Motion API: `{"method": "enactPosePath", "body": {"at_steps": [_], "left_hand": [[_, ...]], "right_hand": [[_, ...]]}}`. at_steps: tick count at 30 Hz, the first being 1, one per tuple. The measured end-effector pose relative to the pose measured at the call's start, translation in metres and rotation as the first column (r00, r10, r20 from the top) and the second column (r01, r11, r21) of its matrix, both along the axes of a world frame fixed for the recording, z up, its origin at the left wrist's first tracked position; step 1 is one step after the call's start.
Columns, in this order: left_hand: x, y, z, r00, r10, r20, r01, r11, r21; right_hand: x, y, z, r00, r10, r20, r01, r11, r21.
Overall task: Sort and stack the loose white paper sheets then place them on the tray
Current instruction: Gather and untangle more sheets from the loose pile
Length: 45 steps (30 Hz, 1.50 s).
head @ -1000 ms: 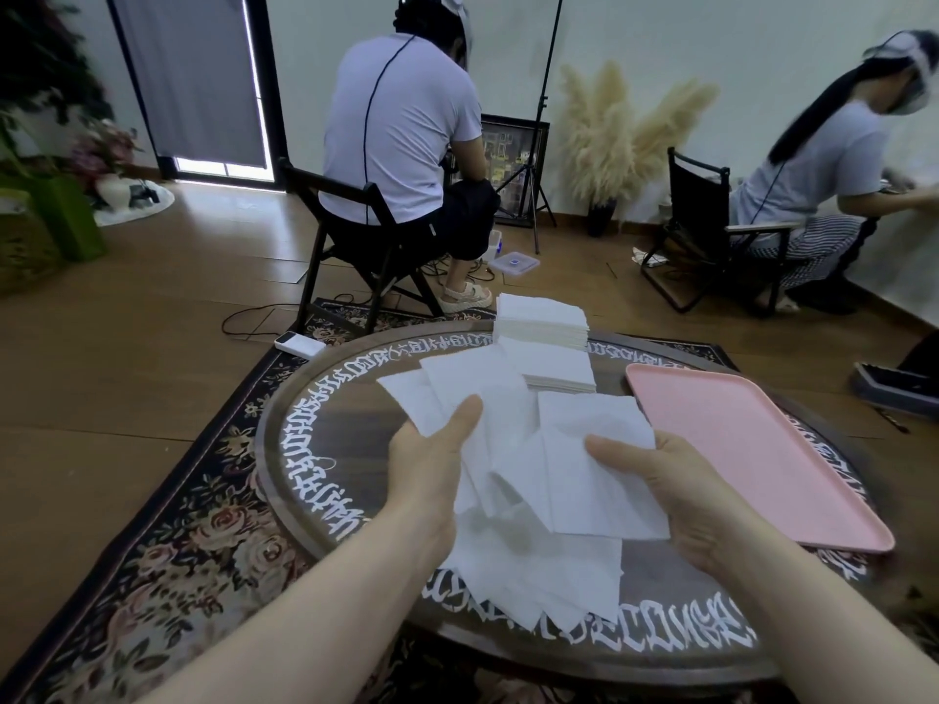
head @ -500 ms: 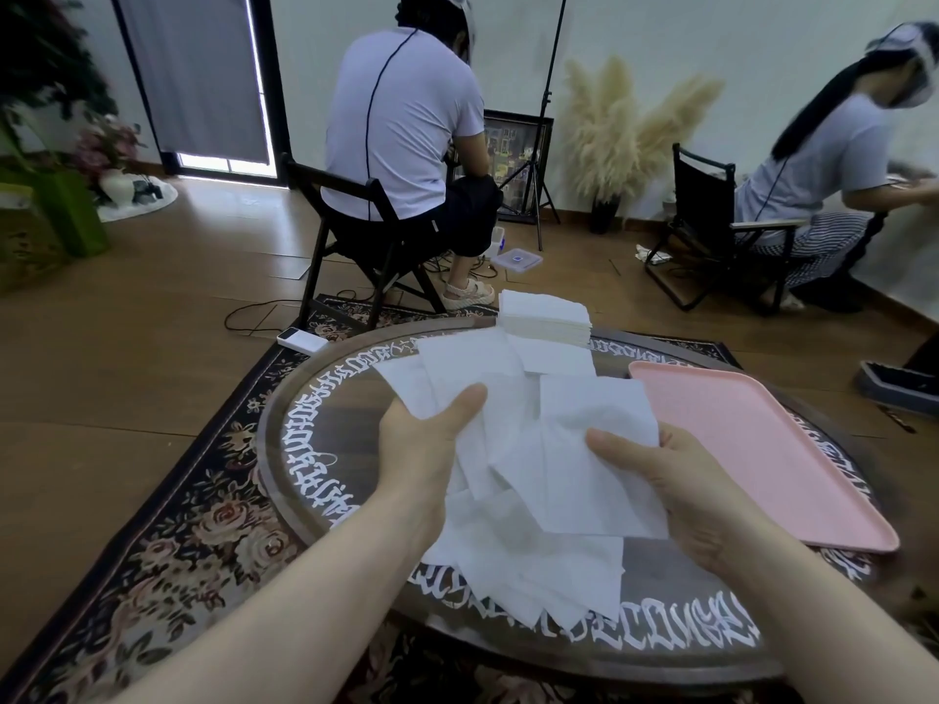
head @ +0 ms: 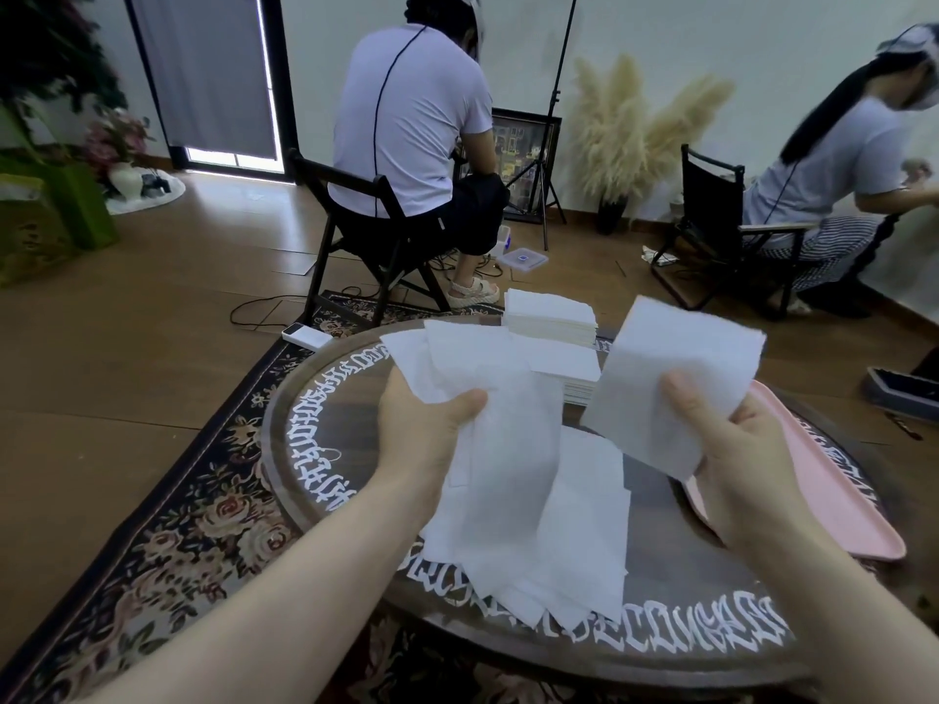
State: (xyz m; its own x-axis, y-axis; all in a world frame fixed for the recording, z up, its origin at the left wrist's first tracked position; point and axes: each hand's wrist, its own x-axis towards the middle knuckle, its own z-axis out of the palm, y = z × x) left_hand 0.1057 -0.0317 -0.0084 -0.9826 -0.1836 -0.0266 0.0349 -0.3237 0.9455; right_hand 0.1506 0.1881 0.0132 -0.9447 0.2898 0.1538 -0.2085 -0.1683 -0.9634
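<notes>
While left hand (head: 432, 439) pinches fanned sheets (head: 488, 378), right hand (head: 737, 449) grips one sheet (head: 670, 378), tray (head: 833, 505) rim beside it.

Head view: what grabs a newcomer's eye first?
Two hands in the foreground: the left hand grips a fan of sheets, the right hand holds up a single sheet. More loose paper litters the round table, with a pink tray at its right edge.

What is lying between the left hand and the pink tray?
In the head view, between the left hand and the pink tray are white sheets, the right hand and its lifted sheet.
</notes>
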Motion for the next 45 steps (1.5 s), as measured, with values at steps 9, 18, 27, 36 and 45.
{"method": "enactPosePath", "body": {"at_steps": [9, 18, 27, 36, 45], "left_hand": [[0.002, 0.007, 0.001, 0.998, -0.038, -0.046, 0.041, 0.997, 0.063], [0.005, 0.012, 0.000, 0.995, -0.054, -0.083, 0.063, 0.993, 0.102], [0.007, 0.019, 0.000, 0.996, -0.062, -0.061, 0.071, 0.986, 0.152], [0.012, 0.020, 0.005, 0.993, -0.108, -0.055, 0.116, 0.979, 0.169], [0.015, 0.021, 0.006, 0.994, -0.105, -0.032, 0.108, 0.979, 0.170]], "right_hand": [[0.005, -0.031, -0.015, 0.910, 0.314, 0.271, -0.321, 0.947, -0.020], [0.005, -0.037, -0.015, 0.939, 0.252, 0.232, -0.253, 0.967, -0.030], [0.005, -0.038, -0.015, 0.946, 0.242, 0.216, -0.248, 0.969, 0.003], [0.007, -0.041, -0.013, 0.949, 0.234, 0.212, -0.244, 0.970, 0.019], [0.007, -0.047, -0.015, 0.956, 0.170, 0.240, -0.189, 0.980, 0.057]]}}
